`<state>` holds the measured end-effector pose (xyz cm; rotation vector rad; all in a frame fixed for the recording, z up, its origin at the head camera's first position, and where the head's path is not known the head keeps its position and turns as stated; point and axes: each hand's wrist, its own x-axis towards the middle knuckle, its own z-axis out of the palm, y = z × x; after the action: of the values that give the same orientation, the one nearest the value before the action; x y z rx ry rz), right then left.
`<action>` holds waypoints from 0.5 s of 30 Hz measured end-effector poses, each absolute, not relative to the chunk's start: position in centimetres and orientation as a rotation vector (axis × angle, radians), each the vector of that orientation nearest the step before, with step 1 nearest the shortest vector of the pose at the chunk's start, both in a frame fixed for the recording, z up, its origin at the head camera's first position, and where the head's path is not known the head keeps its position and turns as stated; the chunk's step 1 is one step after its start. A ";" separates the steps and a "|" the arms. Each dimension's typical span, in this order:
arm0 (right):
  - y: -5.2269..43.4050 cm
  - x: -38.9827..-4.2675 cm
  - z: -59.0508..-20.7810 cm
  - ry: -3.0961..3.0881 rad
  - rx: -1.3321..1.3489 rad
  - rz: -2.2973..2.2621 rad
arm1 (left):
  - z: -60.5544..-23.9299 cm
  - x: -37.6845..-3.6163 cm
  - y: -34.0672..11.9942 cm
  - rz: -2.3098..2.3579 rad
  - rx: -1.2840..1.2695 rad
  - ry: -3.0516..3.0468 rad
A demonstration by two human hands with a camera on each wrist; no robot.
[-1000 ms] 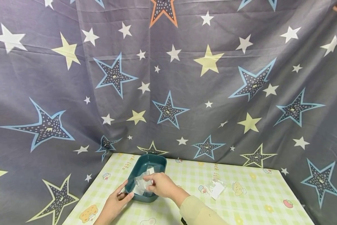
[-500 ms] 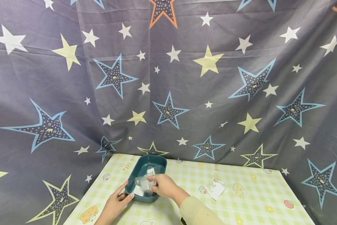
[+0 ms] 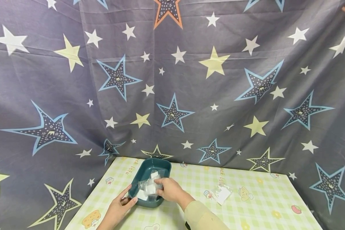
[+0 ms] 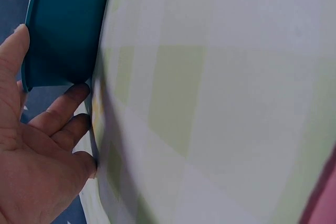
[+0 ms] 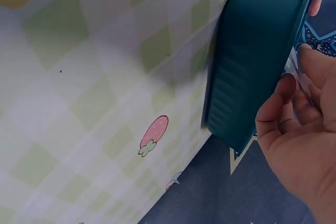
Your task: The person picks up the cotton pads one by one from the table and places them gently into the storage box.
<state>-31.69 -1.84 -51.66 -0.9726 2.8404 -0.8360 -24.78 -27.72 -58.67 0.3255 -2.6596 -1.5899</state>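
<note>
A deep teal plastic box (image 3: 142, 173) stands at the table's left side, holding several small clear plastic bags (image 3: 141, 195) with white pieces in them. My left hand (image 3: 119, 206) holds the box at its near left corner; in the left wrist view its thumb is at the rim and the fingers bend in under the end wall. Thumb and fingers of my right hand (image 3: 170, 190) pinch one clear plastic bag (image 3: 150, 188) inside the box, over the others. In the right wrist view my hand hides most of that bag, beside the long wall.
Another small clear bag (image 3: 222, 194) with a white piece lies on the table, right of the box. The tablecloth (image 3: 255, 204) is green checked with cartoon prints. A grey star-patterned curtain (image 3: 172, 80) hangs along the back edge.
My right hand has shifted slightly right, with the pinched bag now lying lower and flatter over the other bags. The left hand and the box have stayed put.
</note>
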 end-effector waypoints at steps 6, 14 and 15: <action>-2.1 -31.6 -51.7 2.889 -0.987 -0.765 | -58.8 -24.7 -27.7 -1.573 0.316 -2.659; -2.4 -31.7 -52.0 2.934 -1.001 -0.775 | -58.9 -24.7 -27.8 -1.578 0.304 -2.652; -2.5 -31.7 -52.1 2.941 -1.001 -0.779 | -59.0 -24.7 -27.8 -1.577 0.305 -2.652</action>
<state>-31.67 -2.48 -52.06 -1.0013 2.9410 -0.7794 -24.69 -27.80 -58.97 0.3046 -2.6520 -1.5771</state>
